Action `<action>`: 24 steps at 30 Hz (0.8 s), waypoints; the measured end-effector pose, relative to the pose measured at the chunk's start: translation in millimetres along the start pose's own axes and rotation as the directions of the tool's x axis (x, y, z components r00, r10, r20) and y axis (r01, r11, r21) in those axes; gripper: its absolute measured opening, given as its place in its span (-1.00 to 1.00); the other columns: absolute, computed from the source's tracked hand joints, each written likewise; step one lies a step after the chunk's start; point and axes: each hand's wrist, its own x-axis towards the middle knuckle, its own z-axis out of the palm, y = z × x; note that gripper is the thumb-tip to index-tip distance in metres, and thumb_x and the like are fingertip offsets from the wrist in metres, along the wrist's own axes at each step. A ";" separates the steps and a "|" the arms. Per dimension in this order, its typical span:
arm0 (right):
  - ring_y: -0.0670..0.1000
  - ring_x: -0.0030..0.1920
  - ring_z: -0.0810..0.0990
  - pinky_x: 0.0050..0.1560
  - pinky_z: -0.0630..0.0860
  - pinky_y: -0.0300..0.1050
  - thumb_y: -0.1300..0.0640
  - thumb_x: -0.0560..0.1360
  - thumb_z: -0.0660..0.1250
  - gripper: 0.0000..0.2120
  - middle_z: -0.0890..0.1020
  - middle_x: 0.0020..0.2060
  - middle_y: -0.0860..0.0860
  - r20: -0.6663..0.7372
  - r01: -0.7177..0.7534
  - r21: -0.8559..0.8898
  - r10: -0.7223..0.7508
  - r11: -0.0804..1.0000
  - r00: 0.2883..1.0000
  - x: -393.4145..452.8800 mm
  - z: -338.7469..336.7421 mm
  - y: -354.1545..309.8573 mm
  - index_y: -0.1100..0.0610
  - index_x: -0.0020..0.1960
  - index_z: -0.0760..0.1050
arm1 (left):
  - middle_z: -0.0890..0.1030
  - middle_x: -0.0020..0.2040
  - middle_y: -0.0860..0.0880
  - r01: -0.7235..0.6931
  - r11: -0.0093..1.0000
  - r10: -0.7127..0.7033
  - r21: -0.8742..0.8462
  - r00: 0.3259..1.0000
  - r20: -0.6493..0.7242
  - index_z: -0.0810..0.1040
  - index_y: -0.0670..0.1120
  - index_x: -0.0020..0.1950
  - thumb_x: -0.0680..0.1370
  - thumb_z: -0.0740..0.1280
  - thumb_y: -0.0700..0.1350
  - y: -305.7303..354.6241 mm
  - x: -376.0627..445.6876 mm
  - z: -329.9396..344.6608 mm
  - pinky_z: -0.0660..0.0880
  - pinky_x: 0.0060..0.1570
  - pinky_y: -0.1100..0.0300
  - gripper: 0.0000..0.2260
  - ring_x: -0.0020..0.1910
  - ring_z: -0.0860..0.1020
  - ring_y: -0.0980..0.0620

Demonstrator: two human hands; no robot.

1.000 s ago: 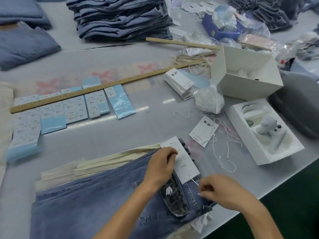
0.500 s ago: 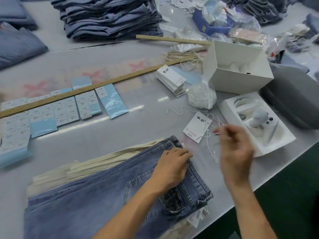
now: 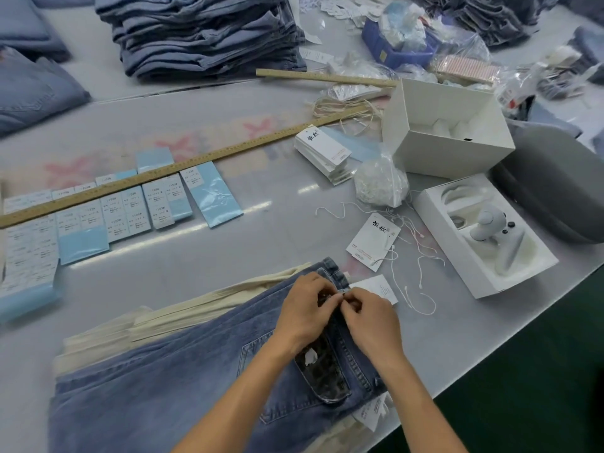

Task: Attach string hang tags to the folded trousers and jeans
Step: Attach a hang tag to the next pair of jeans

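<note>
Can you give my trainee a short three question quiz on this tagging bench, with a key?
1. True or false: both hands meet at the waistband of the jeans.
2. What lies under the jeans? A) cream trousers B) a red towel C) a cardboard sheet
3. Fill in: the loose hang tag lies among white ____.

Key:
1. True: the left hand and right hand work together there.
2. A, the cream trousers.
3. Strings.
</note>
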 end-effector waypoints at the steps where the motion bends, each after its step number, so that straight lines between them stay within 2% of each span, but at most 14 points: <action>1: -0.09 -0.18 0.60 -0.19 0.49 -0.14 0.07 0.57 0.35 -0.90 0.66 -0.23 -0.15 -0.037 -0.005 0.050 0.007 0.999 0.999 -1.6 3.2 -0.9 -0.04 -0.08 0.64 | 0.56 -0.12 0.13 0.016 0.998 -0.016 -0.061 1.000 0.010 0.64 -0.02 -0.08 0.58 0.44 -0.09 -1.7 1.2 -3.1 0.42 -0.03 0.28 -0.95 -0.04 0.51 0.13; 4: -0.08 -0.13 0.61 -0.14 0.49 -0.17 0.09 0.57 0.40 -0.91 0.69 -0.18 -0.13 -0.113 -0.043 0.211 0.068 0.977 0.991 -11.1 16.1 -1.2 0.02 -0.03 0.69 | 0.65 -0.07 0.09 0.086 0.979 -0.074 -0.188 0.995 0.066 0.71 -0.06 -0.02 0.59 0.42 -0.19 -7.6 1.3 -13.1 0.41 -0.02 0.38 -0.92 -0.03 0.57 0.18; 7: -0.11 -0.08 0.62 -0.08 0.49 -0.25 0.12 0.56 0.42 -0.87 0.71 -0.09 -0.11 -0.163 -0.082 0.325 0.141 0.942 0.977 -14.3 24.0 -4.2 0.05 0.08 0.71 | 0.67 -0.02 0.08 0.093 0.984 -0.074 -0.151 0.989 0.126 0.73 -0.06 0.09 0.59 0.40 -0.25 -8.0 2.4 -17.2 0.41 0.00 0.44 -0.84 -0.03 0.58 0.23; 9: -0.10 -0.06 0.62 -0.06 0.49 -0.27 0.13 0.57 0.42 -0.86 0.71 -0.07 -0.10 -0.175 -0.099 0.350 0.169 0.931 0.970 -14.2 25.6 -6.2 0.06 0.10 0.71 | 0.66 -0.05 0.08 0.057 0.991 -0.040 -0.120 0.990 0.137 0.74 -0.06 0.05 0.56 0.43 -0.26 -5.9 5.7 -19.7 0.41 -0.04 0.43 -0.85 -0.10 0.55 0.24; 13: -0.15 -0.12 0.63 -0.10 0.55 -0.19 0.11 0.58 0.39 -0.88 0.70 -0.18 -0.15 -0.097 -0.100 0.350 0.142 0.931 0.985 -13.5 18.4 -7.8 0.01 0.01 0.71 | 0.65 -0.11 0.06 -0.002 0.997 0.012 -0.077 0.991 0.130 0.72 -0.07 -0.04 0.53 0.46 -0.26 -4.7 8.7 -22.3 0.44 -0.05 0.33 -0.90 -0.13 0.54 0.21; 15: -0.19 -0.14 0.63 -0.12 0.54 -0.26 0.11 0.59 0.37 -0.86 0.70 -0.21 -0.19 -0.025 -0.065 0.323 0.077 0.944 0.997 -14.0 7.9 -4.1 -0.05 -0.04 0.70 | 0.66 -0.13 0.08 0.022 0.996 -0.015 -0.090 0.997 0.078 0.65 -0.05 -0.03 0.58 0.40 -0.22 -2.4 6.2 -20.0 0.45 -0.04 0.30 -0.92 -0.14 0.56 0.21; 16: -0.23 -0.12 0.63 -0.14 0.52 -0.35 0.11 0.59 0.37 -0.86 0.69 -0.19 -0.23 -0.032 -0.037 0.319 0.050 0.947 0.998 -15.3 0.8 -1.5 -0.08 -0.03 0.69 | 0.68 -0.15 0.07 0.072 0.982 -0.067 -0.176 0.997 0.033 0.61 -0.04 -0.02 0.61 0.36 -0.21 -0.7 5.5 -21.8 0.49 -0.05 0.26 -0.91 -0.14 0.59 0.19; 18: -0.29 -0.06 0.62 -0.13 0.52 -0.44 0.13 0.60 0.37 -0.83 0.68 -0.12 -0.29 -0.171 0.039 0.359 0.025 0.932 0.985 -20.9 -14.9 5.3 -0.10 0.08 0.67 | 0.71 -0.14 0.00 0.141 0.890 -0.176 -0.434 0.984 -0.041 0.54 -0.05 0.00 0.65 0.30 -0.22 1.8 6.4 -33.8 0.58 -0.09 0.16 -0.91 -0.11 0.67 0.08; 20: -0.27 0.01 0.62 -0.09 0.52 -0.48 0.18 0.60 0.36 -0.80 0.66 -0.04 -0.28 -0.353 0.141 0.401 0.010 0.905 0.936 -26.6 -26.2 14.1 -0.07 0.13 0.63 | 0.74 -0.06 -0.05 0.120 0.776 -0.200 -0.619 0.978 -0.061 0.49 -0.09 0.03 0.69 0.24 -0.22 3.5 8.1 -53.4 0.64 -0.14 0.08 -0.92 -0.04 0.71 -0.05; 21: -0.25 0.04 0.61 -0.07 0.51 -0.49 0.20 0.60 0.35 -0.79 0.64 0.00 -0.25 -0.390 0.171 0.393 -0.005 0.904 0.921 -27.8 -28.9 19.0 -0.06 0.14 0.62 | 0.74 -0.01 -0.08 0.105 0.729 -0.191 -0.677 0.980 -0.053 0.48 -0.11 0.05 0.70 0.22 -0.21 4.5 8.4 -62.8 0.65 -0.15 0.07 -0.93 -0.01 0.71 -0.09; 22: -0.22 0.07 0.59 -0.07 0.49 -0.50 0.21 0.60 0.34 -0.78 0.63 0.03 -0.23 -0.377 0.168 0.384 -0.012 0.908 0.926 -27.3 -29.8 23.5 -0.07 0.15 0.61 | 0.74 0.02 -0.10 0.093 0.694 -0.176 -0.714 0.984 -0.042 0.48 -0.11 0.06 0.71 0.22 -0.19 6.3 8.1 -70.6 0.66 -0.14 0.09 -0.93 0.01 0.71 -0.12; 24: -0.17 0.11 0.56 -0.04 0.48 -0.47 0.18 0.61 0.35 -0.75 0.58 0.09 -0.21 -0.249 0.094 0.370 0.001 0.924 0.969 -22.6 -27.3 29.7 -0.09 0.22 0.57 | 0.73 0.05 -0.13 0.086 0.655 -0.165 -0.751 0.986 -0.031 0.49 -0.08 0.07 0.70 0.23 -0.16 10.7 7.6 -79.2 0.65 -0.09 0.11 -0.93 0.04 0.70 -0.14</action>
